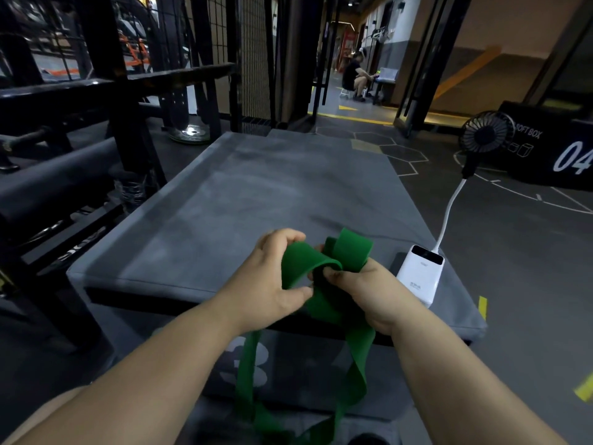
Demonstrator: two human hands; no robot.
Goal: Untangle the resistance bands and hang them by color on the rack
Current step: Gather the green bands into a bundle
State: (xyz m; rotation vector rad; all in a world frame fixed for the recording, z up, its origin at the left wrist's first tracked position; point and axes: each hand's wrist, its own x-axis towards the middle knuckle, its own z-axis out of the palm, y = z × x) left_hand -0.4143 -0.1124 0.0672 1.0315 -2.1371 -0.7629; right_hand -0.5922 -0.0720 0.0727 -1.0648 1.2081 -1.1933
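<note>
Green resistance band (303, 266), held up just above the near edge of the grey padded box (256, 194), btwn both hands. Left hand (272, 277): fingers curled, thumb & fingertips pinching a wide fold of the band. Right hand (375, 293): wrapped round the bunched, knotted part, fingers curled in, w/ a short looped end sticking up past its knuckles toward the box's far side. Two long strands hang from the hands in front of the box's near face & drop out of view at the bottom. Only one colour shows; no other bands visible. On the box's near right corner: white power bank (420, 274), w/ a white cable running off the right side to a small black fan (486, 133) on the floor beyond. Left of the box: black metal frame (128, 81), prob. the rack, though no hooks can be made out. Far beyond the box, a person (354, 78) sits at a small table. Handling, as a judgement: band looks flat, wide, soft & light; rubbery, so likely grippy, not slippery. It'll stretch, & a hard pull could tighten the knot. Best hold is prob. right at the knot, pinching the flat face of the outer loop & easing it open, not tugging the hanging strands. Not fragile, but snap-back is possible if released under tension.
</note>
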